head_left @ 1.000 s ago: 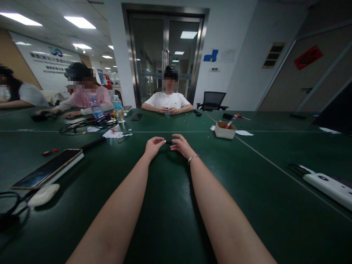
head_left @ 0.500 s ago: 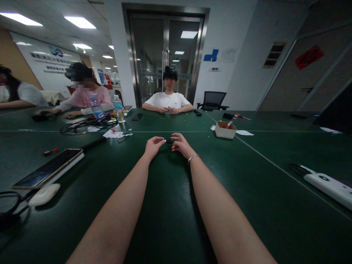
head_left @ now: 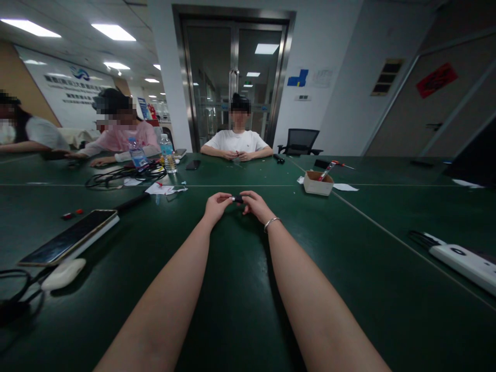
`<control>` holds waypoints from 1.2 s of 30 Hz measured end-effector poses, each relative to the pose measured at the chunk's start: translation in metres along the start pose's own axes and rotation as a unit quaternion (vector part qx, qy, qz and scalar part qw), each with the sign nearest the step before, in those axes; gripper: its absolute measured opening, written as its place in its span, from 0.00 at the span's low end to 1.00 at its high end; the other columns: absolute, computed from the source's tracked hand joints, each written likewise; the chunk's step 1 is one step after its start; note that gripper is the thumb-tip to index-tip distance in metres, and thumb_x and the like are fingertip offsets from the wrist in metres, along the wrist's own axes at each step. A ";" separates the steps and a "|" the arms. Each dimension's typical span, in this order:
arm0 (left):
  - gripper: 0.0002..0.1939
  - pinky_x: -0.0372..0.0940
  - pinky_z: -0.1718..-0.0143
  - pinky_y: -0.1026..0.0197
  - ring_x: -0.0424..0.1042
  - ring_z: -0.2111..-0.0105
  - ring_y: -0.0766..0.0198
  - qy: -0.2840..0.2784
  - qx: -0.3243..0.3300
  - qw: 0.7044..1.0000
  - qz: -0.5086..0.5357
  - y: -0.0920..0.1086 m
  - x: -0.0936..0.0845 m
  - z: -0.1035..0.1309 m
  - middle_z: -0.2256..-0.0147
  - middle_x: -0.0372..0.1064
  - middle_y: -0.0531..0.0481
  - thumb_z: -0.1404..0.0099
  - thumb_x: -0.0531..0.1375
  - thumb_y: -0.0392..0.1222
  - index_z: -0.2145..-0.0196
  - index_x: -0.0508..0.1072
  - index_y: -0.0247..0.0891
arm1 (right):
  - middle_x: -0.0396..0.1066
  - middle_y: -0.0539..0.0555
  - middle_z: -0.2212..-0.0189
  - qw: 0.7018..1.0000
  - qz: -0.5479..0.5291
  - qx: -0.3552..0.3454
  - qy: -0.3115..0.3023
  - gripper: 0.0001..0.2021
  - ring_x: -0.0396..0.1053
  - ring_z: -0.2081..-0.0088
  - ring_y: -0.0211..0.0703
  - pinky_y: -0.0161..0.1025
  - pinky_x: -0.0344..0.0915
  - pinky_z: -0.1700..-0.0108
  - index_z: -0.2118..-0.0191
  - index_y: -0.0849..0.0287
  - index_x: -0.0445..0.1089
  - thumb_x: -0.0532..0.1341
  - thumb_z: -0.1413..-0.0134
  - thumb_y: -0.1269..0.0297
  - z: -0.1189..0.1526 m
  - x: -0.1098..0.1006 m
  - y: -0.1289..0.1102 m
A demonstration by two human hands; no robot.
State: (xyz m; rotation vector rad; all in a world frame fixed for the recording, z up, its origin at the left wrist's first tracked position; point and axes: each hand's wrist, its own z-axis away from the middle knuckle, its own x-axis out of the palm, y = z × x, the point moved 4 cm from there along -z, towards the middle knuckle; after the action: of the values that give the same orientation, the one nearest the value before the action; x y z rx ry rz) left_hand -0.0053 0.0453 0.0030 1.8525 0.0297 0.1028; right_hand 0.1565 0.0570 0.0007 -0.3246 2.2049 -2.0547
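Observation:
A small black object with a silvery end (head_left: 237,199) is held between my two hands, just above the dark green table (head_left: 236,289). My left hand (head_left: 217,207) pinches its silvery left end between thumb and fingertips. On the other side, my right hand (head_left: 256,204) has its thumb and index finger closed on the black right end, the other fingers curled below. A metal bangle (head_left: 272,222) is round my right wrist. The object is too small to name.
A small box (head_left: 318,184) holding a red item stands right of centre. Left lie a phone (head_left: 72,235), a white case (head_left: 64,274), papers (head_left: 159,189), cables and bottles (head_left: 168,155). A power strip (head_left: 465,261) is at right. A person (head_left: 239,143) sits opposite; others sit left.
My right hand's fingers, earlier spread beside the black end, have come down and closed on it. My left hand has kept its pinch in nearly the same place.

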 end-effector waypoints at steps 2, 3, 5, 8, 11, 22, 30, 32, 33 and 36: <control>0.13 0.64 0.54 0.53 0.73 0.65 0.61 0.001 -0.001 1.000 0.000 0.000 0.000 0.000 0.68 0.74 0.46 0.55 0.67 0.39 0.69 0.75 0.35 | 0.70 0.49 0.66 1.000 -0.011 -0.013 -0.002 0.16 0.65 0.84 0.27 0.30 0.69 0.79 0.54 0.56 0.62 0.58 0.51 0.73 0.001 0.000 -0.001; 0.13 0.64 0.54 0.54 0.73 0.65 0.61 0.001 -0.001 1.000 0.001 0.000 0.000 0.000 0.69 0.74 0.46 0.55 0.67 0.39 0.69 0.74 0.35 | 0.70 0.49 0.66 1.000 -0.020 -0.012 -0.001 0.17 0.66 0.84 0.27 0.30 0.69 0.78 0.53 0.55 0.61 0.58 0.51 0.72 0.001 0.000 -0.002; 0.14 0.64 0.55 0.54 0.73 0.66 0.61 0.000 -0.003 1.000 0.001 0.000 0.000 0.000 0.69 0.74 0.46 0.55 0.67 0.40 0.68 0.74 0.34 | 0.71 0.49 0.70 1.000 -0.022 0.002 0.000 0.13 0.66 0.84 0.29 0.31 0.69 0.79 0.54 0.57 0.62 0.57 0.48 0.69 0.001 0.001 -0.001; 0.15 0.65 0.57 0.55 0.73 0.67 0.62 0.000 -0.002 1.000 -0.004 -0.001 0.000 0.000 0.70 0.74 0.47 0.55 0.67 0.41 0.68 0.74 0.35 | 0.72 0.49 0.77 1.000 -0.003 0.005 -0.005 0.07 0.62 0.87 0.29 0.30 0.67 0.80 0.59 0.61 0.65 0.56 0.44 0.67 0.000 0.002 -0.001; 0.14 0.66 0.62 0.57 0.72 0.72 0.64 -0.010 -0.023 1.000 -0.013 -0.002 0.001 0.000 0.73 0.73 0.48 0.53 0.67 0.43 0.69 0.73 0.34 | 0.73 0.49 0.76 1.000 -0.006 -0.006 -0.009 0.07 0.62 0.87 0.28 0.30 0.67 0.79 0.60 0.60 0.66 0.57 0.46 0.71 0.000 0.001 0.000; 0.11 0.62 0.73 0.64 0.70 0.77 0.67 -0.057 -0.051 0.996 -0.042 -0.003 0.007 0.001 0.76 0.70 0.50 0.46 0.63 0.42 0.66 0.71 0.34 | 0.72 0.48 0.78 1.000 -0.018 -0.014 0.005 0.06 0.62 0.86 0.28 0.29 0.68 0.79 0.62 0.62 0.68 0.57 0.47 0.72 0.002 0.000 0.000; 0.12 0.63 0.67 0.62 0.71 0.70 0.64 -0.040 -0.017 0.997 -0.057 -0.002 0.003 0.002 0.72 0.72 0.49 0.48 0.63 0.43 0.65 0.73 0.36 | 0.72 0.48 0.77 1.000 -0.017 -0.014 -0.004 0.06 0.62 0.86 0.27 0.28 0.67 0.79 0.62 0.61 0.67 0.59 0.48 0.71 0.000 -0.001 0.001; 0.13 0.63 0.68 0.62 0.71 0.71 0.65 -0.039 -0.016 0.998 -0.046 0.000 0.003 0.003 0.72 0.71 0.50 0.48 0.63 0.45 0.65 0.72 0.37 | 0.72 0.48 0.78 1.000 -0.014 -0.014 -0.005 0.06 0.62 0.86 0.27 0.28 0.67 0.79 0.62 0.61 0.67 0.58 0.48 0.71 0.000 -0.001 0.002; 0.14 0.63 0.68 0.62 0.71 0.72 0.65 -0.042 -0.019 0.998 -0.041 0.000 0.004 0.004 0.73 0.71 0.50 0.48 0.63 0.46 0.65 0.72 0.37 | 0.72 0.48 0.78 1.000 -0.013 -0.014 -0.003 0.06 0.62 0.86 0.27 0.28 0.67 0.79 0.62 0.61 0.67 0.58 0.47 0.71 0.000 -0.001 0.002; 0.14 0.63 0.68 0.62 0.70 0.72 0.65 -0.057 -0.019 0.997 -0.046 -0.001 0.005 0.004 0.75 0.70 0.51 0.50 0.64 0.46 0.65 0.72 0.37 | 0.72 0.48 0.78 1.000 -0.017 -0.011 0.001 0.06 0.62 0.86 0.28 0.28 0.67 0.79 0.62 0.61 0.67 0.57 0.47 0.71 0.000 -0.001 0.002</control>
State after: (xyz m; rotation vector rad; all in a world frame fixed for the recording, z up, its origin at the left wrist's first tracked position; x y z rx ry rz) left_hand 0.0000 0.0417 0.0015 1.8142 0.0331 -0.0646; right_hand 0.1573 0.0577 -0.0013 -0.3649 2.2407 -2.0508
